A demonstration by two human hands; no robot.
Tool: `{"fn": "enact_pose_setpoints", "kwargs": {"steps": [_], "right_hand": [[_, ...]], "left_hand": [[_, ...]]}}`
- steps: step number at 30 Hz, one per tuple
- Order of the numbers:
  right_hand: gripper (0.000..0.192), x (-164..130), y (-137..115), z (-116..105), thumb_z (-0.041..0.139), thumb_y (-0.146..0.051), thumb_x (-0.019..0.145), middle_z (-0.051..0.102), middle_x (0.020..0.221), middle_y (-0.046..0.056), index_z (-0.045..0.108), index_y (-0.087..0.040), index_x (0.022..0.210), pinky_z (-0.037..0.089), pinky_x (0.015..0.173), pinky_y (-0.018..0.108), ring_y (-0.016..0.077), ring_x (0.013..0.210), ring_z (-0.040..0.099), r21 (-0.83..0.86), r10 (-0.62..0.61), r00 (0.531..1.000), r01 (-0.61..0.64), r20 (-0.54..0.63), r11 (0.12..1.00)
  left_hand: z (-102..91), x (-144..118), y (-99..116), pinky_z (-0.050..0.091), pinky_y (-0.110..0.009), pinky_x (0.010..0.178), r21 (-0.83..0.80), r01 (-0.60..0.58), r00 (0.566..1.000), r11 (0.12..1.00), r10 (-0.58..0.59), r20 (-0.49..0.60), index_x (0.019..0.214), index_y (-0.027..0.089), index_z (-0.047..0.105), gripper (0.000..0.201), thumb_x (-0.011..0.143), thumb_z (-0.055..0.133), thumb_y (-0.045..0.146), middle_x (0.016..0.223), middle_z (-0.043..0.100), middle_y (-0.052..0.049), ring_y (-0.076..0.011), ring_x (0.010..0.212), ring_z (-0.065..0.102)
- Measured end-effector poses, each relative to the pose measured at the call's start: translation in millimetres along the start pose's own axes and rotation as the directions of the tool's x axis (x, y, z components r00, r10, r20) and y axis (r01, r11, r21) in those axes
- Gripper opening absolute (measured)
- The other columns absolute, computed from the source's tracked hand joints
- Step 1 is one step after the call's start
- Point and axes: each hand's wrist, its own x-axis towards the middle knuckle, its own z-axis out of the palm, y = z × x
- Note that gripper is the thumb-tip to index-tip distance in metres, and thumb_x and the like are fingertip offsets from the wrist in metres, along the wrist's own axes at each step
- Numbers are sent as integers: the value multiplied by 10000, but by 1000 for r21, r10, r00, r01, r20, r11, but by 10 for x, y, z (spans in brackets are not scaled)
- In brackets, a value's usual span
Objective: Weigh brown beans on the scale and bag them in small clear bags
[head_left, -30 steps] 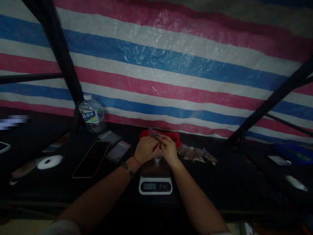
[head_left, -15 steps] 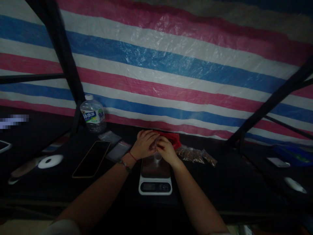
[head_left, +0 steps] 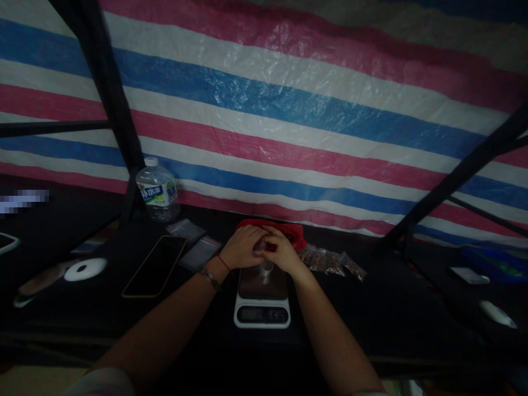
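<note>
Left hand: this hand (head_left: 246, 246) curls palm-down, its bent fingers closed around a small clear bag (head_left: 259, 247).
Right hand: it (head_left: 284, 252) meets the left one over the bag, thumb and forefinger brought in close; from where I stand I can't tell whether they pinch the plastic or only touch it.
Clear cup: just below the fingertips, a little see-through cup (head_left: 266, 268) stands on the kitchen scale (head_left: 263, 292); the reading is too dim for me.
Red bag: just behind both hands, a crumpled red bag (head_left: 297, 230) lies partly covered by them.
Filled packets: to the right of the right hand, a row of packets (head_left: 318, 259) holds brownish bits, at least four by my count; these look done.
Flat bags: to the left of the left hand, thin clear bags (head_left: 201, 252) lie with no contents that I can see; I'd call those untouched.
Progress: the bag between the hands seems midway, neither set down with the row nor lying flat.
Farther left: beyond the flat bags, a phone (head_left: 155, 267) and a plastic bottle (head_left: 157, 191).
</note>
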Motion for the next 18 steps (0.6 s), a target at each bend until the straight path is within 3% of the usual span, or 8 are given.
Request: {"fn": "enact_pose_setpoints", "kwargs": {"steps": [3,8,9,11,14,16,18], "right_hand": [[241,12,-15,-18,715,-189,712,574,1282,97,730,-211,952,378,1063,384,232,1216,511,4,-11,1000,11,-23,1000],[181,24,62,-141,553,-237,859,636,1148,84,724,-220,913,437,993,361,195,1103,578,49,-2,968,15,-252,999],[197,21,102,-181,529,-243,872,649,1109,81,721,-221,910,447,979,361,192,1075,589,41,5,958,7,-287,999],[215,7,199,-257,503,-241,879,671,1042,75,713,-219,923,460,960,367,192,1029,607,1,23,946,-24,-323,1000],[243,-29,349,-317,488,-210,866,691,1022,70,704,-213,976,471,952,374,193,1007,621,-67,57,950,-82,-306,994],[283,-55,420,-314,469,-184,860,702,1039,66,699,-210,1022,483,943,374,190,1001,634,-83,107,957,-133,-268,988],[334,-73,452,-297,443,-150,854,710,1055,60,688,-207,1074,499,930,368,181,985,652,-79,180,964,-198,-194,977]], "left_hand": [[-25,14,-6,417,-406,948,23,13,1000,1000,-13,5,1106,175,576,451,700,661,351,1076,622,-88,-249,1023,557],[-178,-4,-108,411,-411,942,80,95,995,992,-94,-16,1122,170,565,536,700,685,479,1105,627,-97,-264,1034,562],[-224,-20,-152,418,-403,924,89,117,993,989,-118,13,1122,176,567,551,686,696,488,1108,631,-90,-262,1022,569],[-317,-62,-256,439,-367,870,85,126,975,988,-139,173,1090,204,589,525,674,704,503,1057,653,-55,-245,965,594],[-429,-132,-395,447,-329,823,79,126,890,989,-148,432,1032,242,633,512,618,740,525,1018,675,-18,-235,924,612],[-467,-161,-436,441,-328,843,77,133,845,988,-154,511,1070,267,645,618,545,775,566,1047,678,-14,-251,962,606],[-471,-165,-426,425,-331,889,46,124,856,991,-130,501,1150,291,632,693,546,766,602,1106,671,-17,-257,1020,591]]}}
